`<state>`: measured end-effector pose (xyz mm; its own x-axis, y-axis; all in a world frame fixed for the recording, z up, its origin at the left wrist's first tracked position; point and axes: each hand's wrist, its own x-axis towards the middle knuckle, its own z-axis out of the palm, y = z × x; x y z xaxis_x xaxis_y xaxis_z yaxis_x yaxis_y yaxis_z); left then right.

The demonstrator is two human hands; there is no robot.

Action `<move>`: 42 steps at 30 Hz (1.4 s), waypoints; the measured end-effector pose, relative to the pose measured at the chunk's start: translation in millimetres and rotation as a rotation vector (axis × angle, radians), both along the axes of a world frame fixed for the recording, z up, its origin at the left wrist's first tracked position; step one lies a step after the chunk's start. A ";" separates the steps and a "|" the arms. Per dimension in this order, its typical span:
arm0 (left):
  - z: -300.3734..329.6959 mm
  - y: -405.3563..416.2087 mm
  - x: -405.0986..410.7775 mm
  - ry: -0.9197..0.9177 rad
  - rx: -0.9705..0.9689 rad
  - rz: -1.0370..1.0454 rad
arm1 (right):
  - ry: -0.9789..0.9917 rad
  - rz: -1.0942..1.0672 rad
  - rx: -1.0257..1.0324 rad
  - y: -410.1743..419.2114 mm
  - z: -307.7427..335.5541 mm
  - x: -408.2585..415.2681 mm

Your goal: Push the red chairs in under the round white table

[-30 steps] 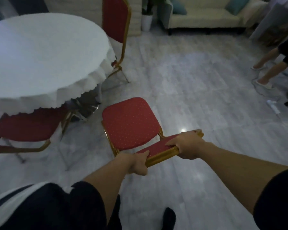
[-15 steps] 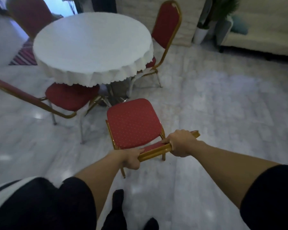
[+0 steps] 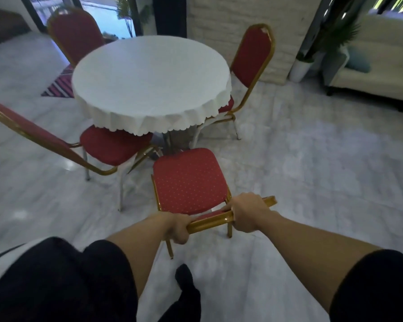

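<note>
**Near chair gripped by its backrest, seat facing the table**

The near red chair [image 3: 189, 180] is held at the top rail of its backrest [image 3: 228, 216] by both hands. The left hand [image 3: 176, 227] is closed around the rail's left end, and the right hand [image 3: 248, 212] is closed around it close to the right end, so that a short gold tip of the rail is left showing beyond the knuckles. The fingers of both hands are wrapped round the rail. The rail's long axis is seen running left to right, rising slightly toward the right. The seat is pointed away from the person, its front edge directed at the round white counter [image 3: 149, 82]; that edge is seen just short of the hanging scalloped hem of the cloth, near the central pedestal, and not yet beneath the top.

Three other red chairs are seen around the counter. The left chair [image 3: 112, 147] is set with only the far part of its seat under the near-left edge. The right chair [image 3: 251, 59] is set at the right edge, its seat largely hidden by the cloth. The far chair [image 3: 76, 36] is seen behind the far-left edge.

A dark-socked foot [image 3: 184, 278] is planted on the marble floor [image 3: 312, 170] behind the chair.
</note>
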<state>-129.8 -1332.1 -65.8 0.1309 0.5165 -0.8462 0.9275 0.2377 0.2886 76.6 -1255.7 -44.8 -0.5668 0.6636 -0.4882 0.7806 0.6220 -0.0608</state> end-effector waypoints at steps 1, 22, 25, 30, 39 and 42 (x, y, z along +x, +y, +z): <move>-2.9 13.9 -4.5 -0.004 0.012 0.002 | -0.003 0.000 0.005 12.9 -0.2 -3.6; -10.4 244.2 -89.4 -0.213 0.154 0.129 | -0.094 0.017 -0.006 262.5 9.2 -94.6; -11.5 262.5 -96.8 -0.219 0.166 0.151 | -0.087 0.035 0.022 284.5 5.3 -103.5; -11.8 283.7 -105.0 -0.190 0.180 0.153 | -0.072 0.066 0.062 316.0 -6.3 -112.2; 2.0 294.2 -93.0 0.017 0.059 0.151 | -0.003 0.197 -0.147 331.5 0.4 -106.3; 18.0 312.0 -85.7 0.074 0.054 0.135 | 0.105 0.151 -0.322 342.8 10.2 -98.4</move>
